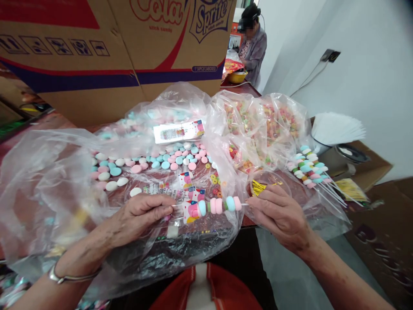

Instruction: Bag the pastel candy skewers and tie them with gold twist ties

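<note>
A marshmallow skewer (218,206) with pink, blue and green pieces lies level between my hands. My right hand (280,215) is closed, pinching the white stick at its right end. At the other end, my left hand (142,211) is closed on the edge of a clear printed bag (190,212), which meets the skewer's blue end piece. How far the skewer is inside the bag cannot be made out. Beneath them, more printed bags (174,187) lie on the clear plastic sheet. A round tub of gold twist ties (258,187) stands close to my right hand.
Loose pink, blue and white candies (164,161) spread behind my hands, with bags of ring gummies (261,116) beyond. Finished-looking skewers (308,168) lean at the right beside a metal can (338,159). A large carton (112,51) blocks the back. A co-worker (253,47) works farther off.
</note>
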### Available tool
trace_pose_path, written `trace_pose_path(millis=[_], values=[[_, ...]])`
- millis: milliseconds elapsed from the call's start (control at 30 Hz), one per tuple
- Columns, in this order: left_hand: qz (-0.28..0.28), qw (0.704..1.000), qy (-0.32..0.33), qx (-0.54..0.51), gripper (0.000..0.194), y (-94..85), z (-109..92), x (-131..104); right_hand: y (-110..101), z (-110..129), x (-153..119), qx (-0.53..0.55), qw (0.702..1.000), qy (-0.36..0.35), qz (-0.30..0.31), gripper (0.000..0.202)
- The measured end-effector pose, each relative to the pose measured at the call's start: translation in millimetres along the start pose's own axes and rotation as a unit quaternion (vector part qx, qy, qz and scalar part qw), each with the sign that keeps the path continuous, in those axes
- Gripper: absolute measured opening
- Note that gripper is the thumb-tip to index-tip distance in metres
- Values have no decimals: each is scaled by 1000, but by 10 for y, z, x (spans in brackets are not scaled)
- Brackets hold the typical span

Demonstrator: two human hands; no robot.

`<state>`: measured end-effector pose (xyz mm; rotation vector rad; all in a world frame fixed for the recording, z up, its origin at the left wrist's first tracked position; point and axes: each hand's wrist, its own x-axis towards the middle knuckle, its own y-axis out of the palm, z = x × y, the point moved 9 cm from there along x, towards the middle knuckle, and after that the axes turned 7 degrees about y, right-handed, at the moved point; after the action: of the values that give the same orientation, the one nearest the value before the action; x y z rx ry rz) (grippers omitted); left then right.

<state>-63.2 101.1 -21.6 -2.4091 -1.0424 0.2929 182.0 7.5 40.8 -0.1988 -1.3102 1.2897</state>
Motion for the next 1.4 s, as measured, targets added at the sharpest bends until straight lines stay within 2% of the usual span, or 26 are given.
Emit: trace_pose_path(millis=[200,300,367,467,567,667,800,967,1067,1200,1400], values=[[-84,995,40,35,19,-105,44,-47,-39,35,42,-8,1000,4,-5,20],[-126,987,69,77,18,-135,19,-96,-13,23,85,13,999,17,34,18],[-143,980,89,105,18,-139,-28,-125,60,-15,106,39,995,43,87,20],[-113,975,138,134,16,-66,-125,-132,189,-79,97,65,983,85,150,26],[-84,976,149,135,16,-29,-105,-126,199,-124,80,51,986,100,124,24],[-93,982,118,114,18,-79,11,-121,148,-120,61,34,993,85,80,20],[-94,990,72,76,20,-116,98,-104,152,-74,53,15,995,45,88,18],[-18,999,17,45,25,9,103,-27,117,-15,43,20,998,-25,56,16],[18,999,3,31,27,58,131,-3,138,-32,32,26,997,-28,60,14],[57,998,31,12,23,74,131,-2,201,-74,47,46,994,12,99,18],[58,994,86,31,18,50,13,41,351,-122,46,97,977,71,179,25]])
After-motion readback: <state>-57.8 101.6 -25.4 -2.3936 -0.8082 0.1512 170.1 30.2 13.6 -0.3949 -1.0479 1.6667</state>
